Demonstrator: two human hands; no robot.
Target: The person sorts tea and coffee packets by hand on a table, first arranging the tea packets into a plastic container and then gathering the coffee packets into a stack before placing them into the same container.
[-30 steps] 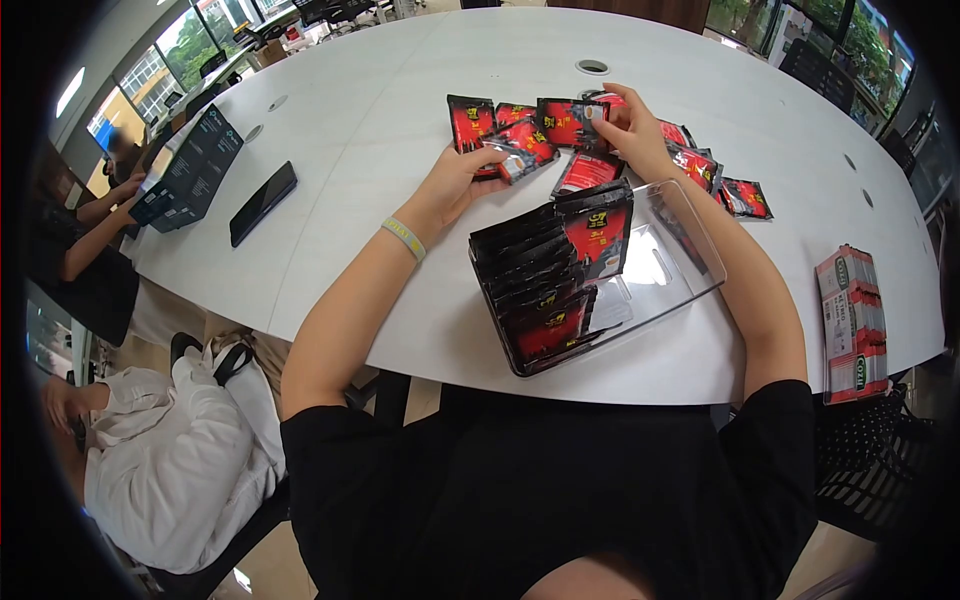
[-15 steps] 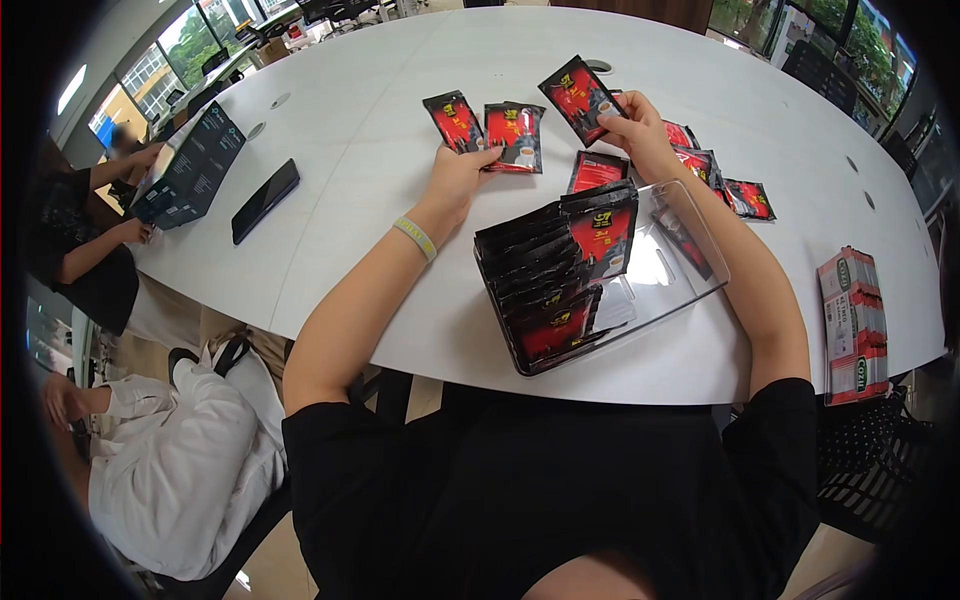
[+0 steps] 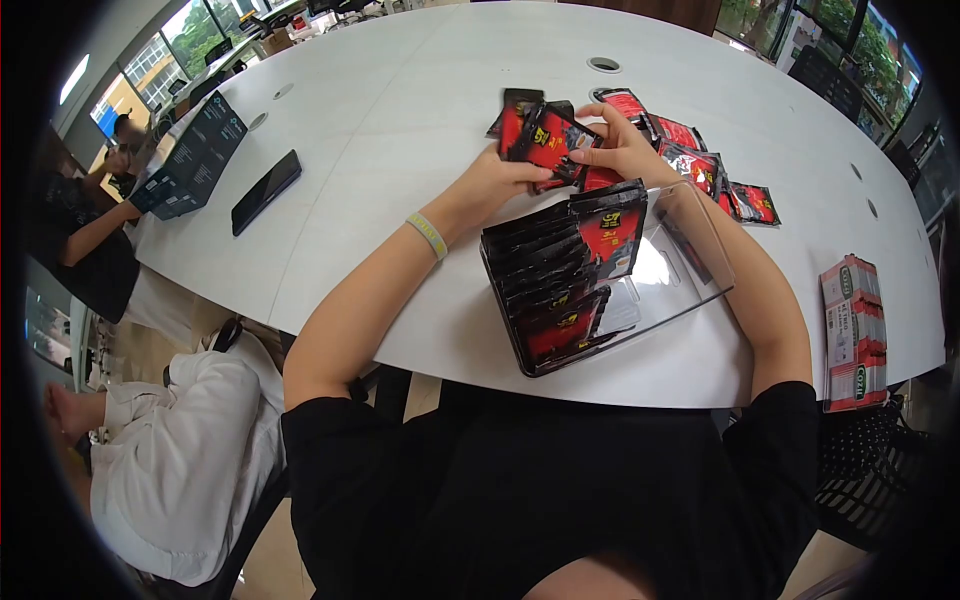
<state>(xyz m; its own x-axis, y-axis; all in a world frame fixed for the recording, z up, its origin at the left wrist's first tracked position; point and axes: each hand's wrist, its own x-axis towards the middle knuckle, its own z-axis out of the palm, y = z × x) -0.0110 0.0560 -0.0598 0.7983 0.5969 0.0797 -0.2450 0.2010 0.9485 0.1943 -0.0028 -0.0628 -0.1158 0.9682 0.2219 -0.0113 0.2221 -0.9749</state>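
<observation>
Both of my hands meet beyond the clear plastic box (image 3: 690,291), gripping red-and-black coffee sachets. My left hand (image 3: 498,182) pinches several overlapping sachets (image 3: 515,121) by their lower ends. Thumb and fingers of my right hand (image 3: 627,150) close on the right edge of the front coffee sachet (image 3: 553,140), which lies against the others. Inside the tilted-looking box, a packed row of sachets (image 3: 540,262) stands on its left side. Loose coffee sachets (image 3: 690,165) lie in a heap beside my right wrist and forearm.
A black phone (image 3: 267,192) lies at the left of the white table (image 3: 400,110). Further left, another person holds a dark printed box (image 3: 200,155). A red-and-white stack of packets (image 3: 855,335) sits near the right edge. A round cable hole (image 3: 603,65) is at the back.
My right hand has brought its sachet left and down against those in my left hand. My left hand has shifted right, and its sachets are bunched closer together.
</observation>
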